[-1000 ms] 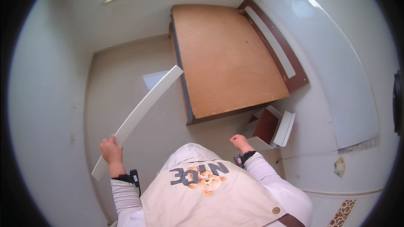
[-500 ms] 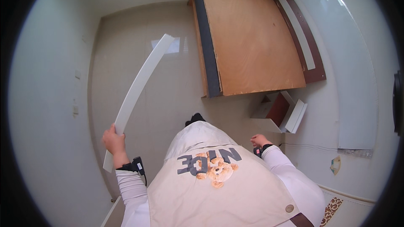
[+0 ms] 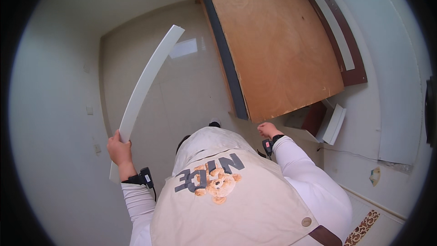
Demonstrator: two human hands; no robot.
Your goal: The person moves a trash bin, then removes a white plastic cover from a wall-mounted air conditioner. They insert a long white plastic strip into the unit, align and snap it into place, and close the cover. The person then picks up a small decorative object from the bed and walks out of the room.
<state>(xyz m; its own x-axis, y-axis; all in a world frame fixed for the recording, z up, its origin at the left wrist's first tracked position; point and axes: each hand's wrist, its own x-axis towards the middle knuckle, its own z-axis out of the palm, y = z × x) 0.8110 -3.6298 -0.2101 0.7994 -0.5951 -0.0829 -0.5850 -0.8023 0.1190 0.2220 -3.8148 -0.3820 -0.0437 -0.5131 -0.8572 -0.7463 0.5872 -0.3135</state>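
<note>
My left hand (image 3: 120, 150) is wrapped around the lower part of a long, narrow white board (image 3: 148, 79). The board leans up and away, and its far end stands above the tiled floor. My right hand (image 3: 269, 130) hangs just in front of the near corner of a large light-brown wooden panel (image 3: 277, 45). Its fingers are curled in, and nothing shows in them. A dark grey strip (image 3: 225, 54) runs along the panel's left edge.
Past the panel, a dark-red board with a white inset (image 3: 350, 66) stands by the right wall. Beneath the panel's near edge sits a small white-and-red drawer-like box (image 3: 318, 123). A thin cable (image 3: 348, 155) runs along the right wall's foot. Glossy tiles (image 3: 186, 86) cover the floor.
My body has moved forward, closer to the wooden panel. My right hand has come up toward the panel's near corner. The white board has stayed in my left hand.
</note>
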